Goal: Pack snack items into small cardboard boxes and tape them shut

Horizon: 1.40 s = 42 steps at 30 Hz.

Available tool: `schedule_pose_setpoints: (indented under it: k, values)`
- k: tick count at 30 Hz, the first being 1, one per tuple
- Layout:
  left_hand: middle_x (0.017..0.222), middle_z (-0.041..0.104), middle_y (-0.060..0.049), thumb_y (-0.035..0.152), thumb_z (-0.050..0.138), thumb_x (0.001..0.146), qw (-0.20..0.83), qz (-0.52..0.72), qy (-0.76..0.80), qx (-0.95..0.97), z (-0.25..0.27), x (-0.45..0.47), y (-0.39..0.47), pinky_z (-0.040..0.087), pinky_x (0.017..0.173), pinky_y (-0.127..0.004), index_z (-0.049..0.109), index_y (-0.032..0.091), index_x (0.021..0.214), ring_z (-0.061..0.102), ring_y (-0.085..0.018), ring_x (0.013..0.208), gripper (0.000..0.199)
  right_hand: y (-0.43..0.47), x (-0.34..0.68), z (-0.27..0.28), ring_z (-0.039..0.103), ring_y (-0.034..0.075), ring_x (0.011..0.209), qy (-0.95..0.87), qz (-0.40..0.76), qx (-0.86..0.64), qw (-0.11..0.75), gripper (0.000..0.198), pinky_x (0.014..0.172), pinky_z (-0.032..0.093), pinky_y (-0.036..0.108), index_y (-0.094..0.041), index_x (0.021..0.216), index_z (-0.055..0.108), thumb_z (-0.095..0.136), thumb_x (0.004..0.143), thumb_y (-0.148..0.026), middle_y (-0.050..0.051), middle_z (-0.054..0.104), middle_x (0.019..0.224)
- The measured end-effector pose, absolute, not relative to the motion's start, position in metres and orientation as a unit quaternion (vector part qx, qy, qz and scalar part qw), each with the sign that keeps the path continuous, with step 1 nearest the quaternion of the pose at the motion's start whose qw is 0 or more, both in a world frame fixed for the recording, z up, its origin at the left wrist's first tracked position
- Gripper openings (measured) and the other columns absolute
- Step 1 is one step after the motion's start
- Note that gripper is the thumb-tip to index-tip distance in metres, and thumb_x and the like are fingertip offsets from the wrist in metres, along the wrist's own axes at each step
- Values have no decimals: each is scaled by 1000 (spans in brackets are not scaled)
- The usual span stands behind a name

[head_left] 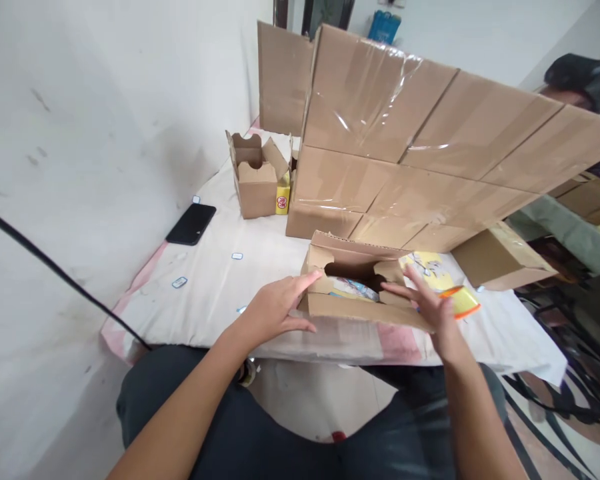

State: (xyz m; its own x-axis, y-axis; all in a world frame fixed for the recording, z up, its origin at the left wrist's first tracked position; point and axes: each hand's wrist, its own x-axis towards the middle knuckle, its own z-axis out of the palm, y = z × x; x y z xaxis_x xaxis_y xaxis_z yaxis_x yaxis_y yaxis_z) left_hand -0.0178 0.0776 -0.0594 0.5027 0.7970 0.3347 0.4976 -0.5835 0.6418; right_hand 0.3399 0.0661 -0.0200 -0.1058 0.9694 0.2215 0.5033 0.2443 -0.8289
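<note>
A small open cardboard box [363, 309] sits at the front of the cloth-covered table, its top flaps raised. Inside lies a printed packet [355, 288], blue and white, partly hidden by the flaps. My left hand [283, 303] is at the box's left end, thumb and fingers apart, the index finger by the left flap. At the right end my right hand [433, 310] has its fingers spread, touching or just over the right flap. An orange-edged yellow thing [461, 302] lies just beyond my right hand, and a yellow printed sheet [430, 267] lies behind it.
A tall wall of taped cardboard [380, 120] stands behind the box. To the left are another open carton [260, 190], a yellow packet [283, 199] and a black phone [191, 224]. An open carton [503, 257] lies at right. Another person's dark-haired head [583, 80] shows beyond.
</note>
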Motion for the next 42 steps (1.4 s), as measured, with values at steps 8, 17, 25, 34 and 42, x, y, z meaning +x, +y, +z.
schedule_pose_setpoints:
  k: [8,17,25,34,42]
  values:
    - [116,75,-6,44,53,98,376,527,487,586,-78,24,73,53,75,-30,42,27,148,65,-15,77,53,77,332,-44,54,28,137,-636,259,-517,511,73,109,44,55,-39,160,26,19,97,-75,10,61,145]
    - [158,39,-11,19,57,86,309,617,476,545,-72,38,80,54,72,-26,49,28,140,59,-14,98,56,107,329,-48,46,25,143,-652,228,-468,552,62,114,41,51,-38,158,31,40,100,-61,7,53,150]
    - [156,45,-9,25,49,95,323,554,437,631,-84,25,89,55,87,-33,53,28,141,56,-22,124,46,96,336,-47,49,29,129,-764,106,-486,412,46,117,32,55,-30,116,75,34,104,-48,8,59,131]
    - [147,54,-10,35,40,102,232,527,415,705,-93,18,106,41,115,-47,64,24,127,51,-24,136,37,100,326,-53,49,31,126,-775,55,-499,383,42,110,38,55,-28,118,70,32,105,-41,10,59,129]
    - [144,55,-11,40,34,103,199,504,457,705,-88,22,106,39,117,-50,67,22,118,50,-25,136,40,97,322,-43,50,30,119,-789,35,-506,348,35,104,41,52,-27,116,69,37,104,-37,9,61,127]
